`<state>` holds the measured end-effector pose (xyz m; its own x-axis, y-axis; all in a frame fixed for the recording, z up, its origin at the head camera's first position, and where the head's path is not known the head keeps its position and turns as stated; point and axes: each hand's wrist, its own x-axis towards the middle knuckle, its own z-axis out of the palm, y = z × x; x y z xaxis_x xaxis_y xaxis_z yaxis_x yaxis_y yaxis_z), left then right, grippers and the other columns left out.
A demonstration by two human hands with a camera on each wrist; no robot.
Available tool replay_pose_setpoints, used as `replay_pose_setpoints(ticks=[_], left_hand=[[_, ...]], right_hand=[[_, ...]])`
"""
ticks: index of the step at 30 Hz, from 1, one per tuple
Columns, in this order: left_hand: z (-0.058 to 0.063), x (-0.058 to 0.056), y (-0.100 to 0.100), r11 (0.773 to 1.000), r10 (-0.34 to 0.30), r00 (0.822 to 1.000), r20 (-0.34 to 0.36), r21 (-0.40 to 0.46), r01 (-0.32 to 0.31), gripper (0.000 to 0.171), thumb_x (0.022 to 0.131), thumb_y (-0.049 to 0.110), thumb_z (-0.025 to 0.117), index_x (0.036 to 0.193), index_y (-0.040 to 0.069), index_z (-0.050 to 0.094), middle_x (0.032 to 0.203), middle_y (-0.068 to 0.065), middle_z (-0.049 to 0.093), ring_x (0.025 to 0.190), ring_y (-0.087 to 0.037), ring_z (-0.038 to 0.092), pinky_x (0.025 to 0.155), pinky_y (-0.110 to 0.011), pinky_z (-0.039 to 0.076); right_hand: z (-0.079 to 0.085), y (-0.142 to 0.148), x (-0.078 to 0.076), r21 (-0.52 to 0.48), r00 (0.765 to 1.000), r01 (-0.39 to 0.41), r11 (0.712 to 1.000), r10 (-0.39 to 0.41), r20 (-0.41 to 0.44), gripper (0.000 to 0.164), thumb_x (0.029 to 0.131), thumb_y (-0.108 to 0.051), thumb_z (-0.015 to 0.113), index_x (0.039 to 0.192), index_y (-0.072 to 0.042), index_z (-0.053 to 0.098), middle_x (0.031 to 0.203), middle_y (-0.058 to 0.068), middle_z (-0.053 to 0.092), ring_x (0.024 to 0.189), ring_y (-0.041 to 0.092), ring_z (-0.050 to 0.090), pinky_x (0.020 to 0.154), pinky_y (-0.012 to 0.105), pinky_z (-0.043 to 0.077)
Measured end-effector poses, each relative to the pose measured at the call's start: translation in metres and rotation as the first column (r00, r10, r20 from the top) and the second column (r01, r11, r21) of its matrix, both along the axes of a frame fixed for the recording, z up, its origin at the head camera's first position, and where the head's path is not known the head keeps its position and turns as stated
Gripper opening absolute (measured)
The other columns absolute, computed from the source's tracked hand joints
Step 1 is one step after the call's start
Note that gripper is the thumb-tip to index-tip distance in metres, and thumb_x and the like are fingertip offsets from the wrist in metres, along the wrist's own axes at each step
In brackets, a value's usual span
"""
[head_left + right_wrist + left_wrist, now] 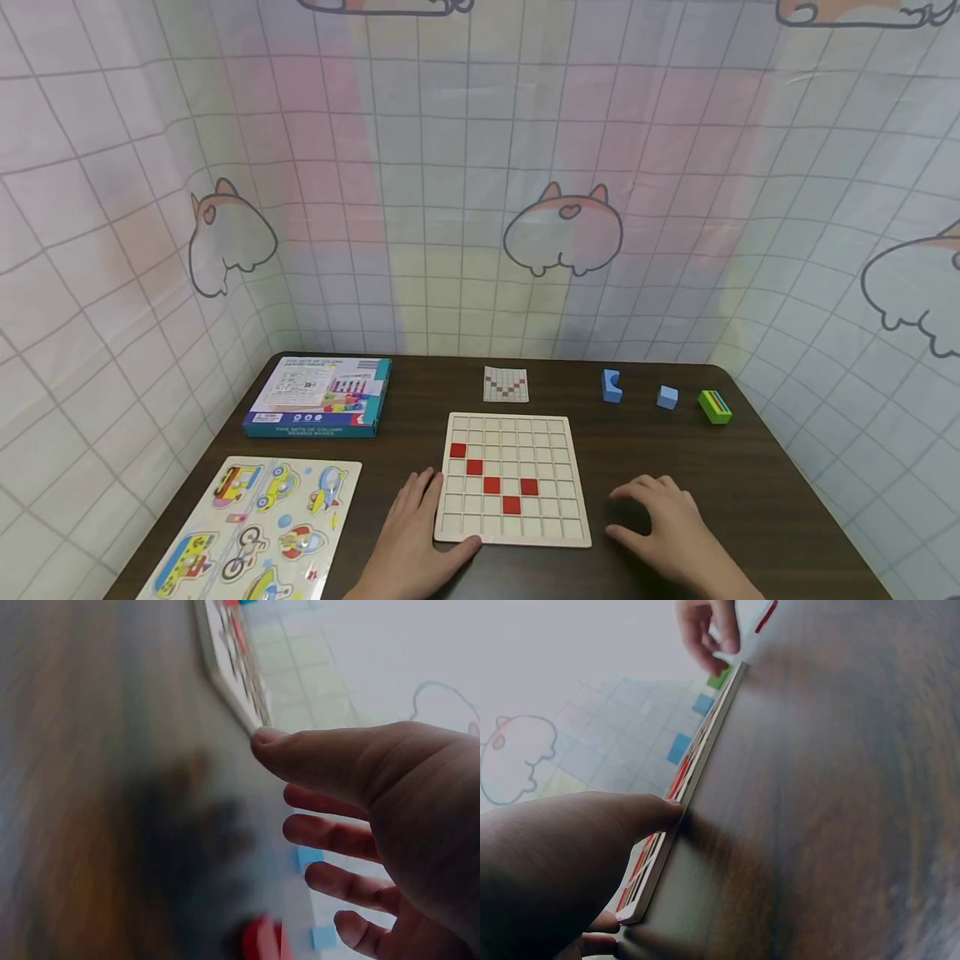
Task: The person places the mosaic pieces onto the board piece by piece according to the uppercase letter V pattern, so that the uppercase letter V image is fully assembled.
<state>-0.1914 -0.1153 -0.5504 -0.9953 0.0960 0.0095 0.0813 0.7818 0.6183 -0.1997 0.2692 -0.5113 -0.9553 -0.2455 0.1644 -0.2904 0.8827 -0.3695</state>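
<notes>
A cream wooden grid board [551, 525] lies flat on the dark table, with several red square tiles [512, 505] in its cells. My left hand [416, 533] rests at its near left corner, fingers fairly straight along the left side and thumb touching the near edge. In the left wrist view that thumb [660, 814] lies against the board's rim. To the right of the board, my right hand [663, 529] hovers with relaxed, spread fingers and holds nothing. A red object [264, 939] lies low in the right wrist view, too blurred to identify.
Behind the board lies a small printed pattern card [506, 385]. At the back right stand a blue arch block [611, 387], a blue cube [667, 397] and a green striped block [715, 407]. On the left are a boxed set [318, 396] and a picture puzzle board [300, 500].
</notes>
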Motion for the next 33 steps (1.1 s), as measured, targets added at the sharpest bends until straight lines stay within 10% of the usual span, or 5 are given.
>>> replay_pose_setpoints(ticks=[13, 33], left_hand=[[0.003, 0.002, 0.001, 1.0, -0.005, 1.0, -0.008, 0.016, 0.005, 0.117, 0.082, 0.078, 0.084, 0.17, 0.011, 0.044, 0.177, -0.016, 0.038, 0.167, -0.049, 0.029, 0.13, -0.075, 0.03], [0.001, 0.001, 0.0, 1.0, -0.005, 1.0, 0.0, 0.018, 0.005, 0.117, 0.082, 0.077, 0.084, 0.17, 0.011, 0.044, 0.177, -0.016, 0.038, 0.167, -0.048, 0.029, 0.13, -0.076, 0.031]], right_hand=[[-0.012, 0.042, 0.016, 0.039, 0.992, 0.046, 0.998, -0.05, 0.113, 0.033, 0.087, -0.051, 0.094, 0.112, -0.035, 0.079, 0.12, -0.013, 0.073, 0.107, 0.016, 0.056, 0.082, 0.047, 0.047], [-0.028, 0.072, 0.029, -0.017, 0.997, 0.072, 0.997, -0.073, -0.04, 0.034, 0.083, -0.044, 0.098, 0.111, -0.035, 0.081, 0.121, -0.009, 0.073, 0.101, 0.018, 0.06, 0.076, 0.037, 0.041]])
